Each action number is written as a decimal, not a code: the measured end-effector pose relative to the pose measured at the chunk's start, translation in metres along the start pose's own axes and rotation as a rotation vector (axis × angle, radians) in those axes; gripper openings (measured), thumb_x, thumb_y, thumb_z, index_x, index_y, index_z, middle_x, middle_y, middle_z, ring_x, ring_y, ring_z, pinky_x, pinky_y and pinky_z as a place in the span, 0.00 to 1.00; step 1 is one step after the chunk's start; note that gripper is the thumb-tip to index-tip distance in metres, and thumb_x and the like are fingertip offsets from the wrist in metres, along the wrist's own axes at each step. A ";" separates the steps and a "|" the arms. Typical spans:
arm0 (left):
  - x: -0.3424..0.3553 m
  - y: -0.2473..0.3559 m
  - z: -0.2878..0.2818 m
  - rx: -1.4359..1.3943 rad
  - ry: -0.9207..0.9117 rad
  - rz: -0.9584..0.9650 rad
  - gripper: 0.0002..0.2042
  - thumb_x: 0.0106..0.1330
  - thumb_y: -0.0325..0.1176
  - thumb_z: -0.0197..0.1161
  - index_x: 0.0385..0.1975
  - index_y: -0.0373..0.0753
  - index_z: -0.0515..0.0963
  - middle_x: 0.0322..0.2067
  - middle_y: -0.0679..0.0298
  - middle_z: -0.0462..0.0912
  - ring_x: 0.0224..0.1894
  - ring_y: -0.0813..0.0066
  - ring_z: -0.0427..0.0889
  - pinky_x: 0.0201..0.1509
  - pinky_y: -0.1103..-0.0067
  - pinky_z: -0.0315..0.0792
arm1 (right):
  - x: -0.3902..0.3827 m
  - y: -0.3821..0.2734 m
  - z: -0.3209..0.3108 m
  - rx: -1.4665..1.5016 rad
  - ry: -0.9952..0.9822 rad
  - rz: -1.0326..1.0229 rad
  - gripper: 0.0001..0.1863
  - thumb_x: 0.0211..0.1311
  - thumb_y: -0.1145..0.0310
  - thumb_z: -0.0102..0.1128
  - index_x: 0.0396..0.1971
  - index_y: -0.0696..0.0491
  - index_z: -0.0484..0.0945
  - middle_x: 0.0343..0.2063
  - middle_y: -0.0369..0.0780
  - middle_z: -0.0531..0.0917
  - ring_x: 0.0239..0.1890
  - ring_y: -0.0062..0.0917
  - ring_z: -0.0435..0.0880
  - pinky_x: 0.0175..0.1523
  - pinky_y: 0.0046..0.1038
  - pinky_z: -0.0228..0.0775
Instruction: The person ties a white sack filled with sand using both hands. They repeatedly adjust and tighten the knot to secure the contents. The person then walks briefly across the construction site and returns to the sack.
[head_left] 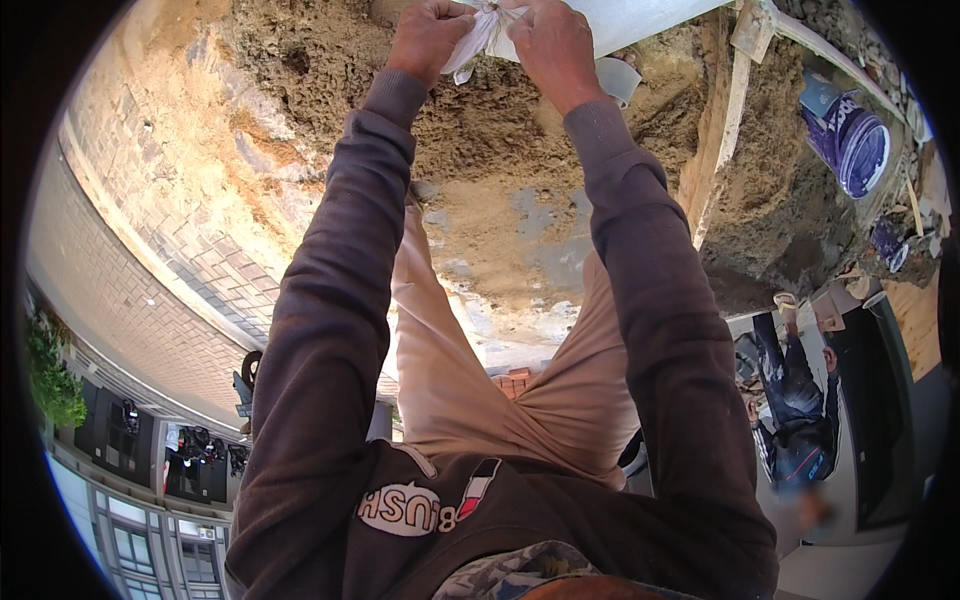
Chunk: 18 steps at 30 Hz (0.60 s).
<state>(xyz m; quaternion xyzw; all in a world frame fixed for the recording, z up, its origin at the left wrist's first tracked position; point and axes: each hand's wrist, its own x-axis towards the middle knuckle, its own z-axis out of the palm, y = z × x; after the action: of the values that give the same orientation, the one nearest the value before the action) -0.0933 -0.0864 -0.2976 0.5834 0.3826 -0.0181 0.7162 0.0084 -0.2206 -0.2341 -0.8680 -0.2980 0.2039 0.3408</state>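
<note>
At the top edge both arms reach forward to a white sack (635, 22), whose gathered, crumpled mouth lies between my hands. My left hand (425, 38) pinches this bunched material from the left, fingers closed. From the right, my right hand (556, 48) also has its fingers closed at the gather, close to the left one. A thin strand seems to show at the bunch, too small to make out. Part of the sack runs past the upper edge of the picture. Beneath my hands lies rough brown sand (470, 130).
Right of the sand runs a wooden board (722, 150). Beyond it a purple bucket (850, 145) lies tipped among rubble. A grey curved piece (618, 82) sits beside my right wrist. Brick paving (180, 240) stretches along the left. Another person (795, 400) is at lower right.
</note>
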 end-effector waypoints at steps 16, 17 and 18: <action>0.028 -0.027 -0.018 0.203 -0.189 -0.032 0.08 0.65 0.29 0.58 0.37 0.30 0.78 0.27 0.65 0.81 0.27 0.80 0.78 0.31 0.80 0.74 | 0.018 0.009 0.031 -0.268 0.064 -0.024 0.08 0.59 0.69 0.53 0.23 0.55 0.74 0.23 0.50 0.79 0.30 0.48 0.80 0.36 0.45 0.71; 0.032 -0.030 -0.021 0.186 -0.220 -0.041 0.08 0.66 0.29 0.57 0.37 0.30 0.78 0.27 0.65 0.81 0.27 0.80 0.78 0.32 0.80 0.73 | 0.017 0.013 0.032 -0.256 0.060 -0.003 0.08 0.59 0.70 0.52 0.23 0.55 0.74 0.23 0.50 0.79 0.30 0.48 0.80 0.36 0.46 0.71; 0.036 -0.032 -0.024 0.170 -0.251 -0.050 0.09 0.66 0.30 0.57 0.38 0.30 0.79 0.27 0.65 0.81 0.28 0.80 0.77 0.32 0.80 0.73 | 0.015 0.017 0.033 -0.242 0.058 0.017 0.08 0.60 0.70 0.52 0.23 0.56 0.75 0.23 0.51 0.79 0.30 0.49 0.80 0.36 0.46 0.71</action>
<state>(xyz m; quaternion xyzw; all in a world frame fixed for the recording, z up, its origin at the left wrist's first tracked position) -0.0958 -0.0611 -0.3446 0.6256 0.3014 -0.1410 0.7057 0.0072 -0.2056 -0.2710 -0.9108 -0.3031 0.1443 0.2401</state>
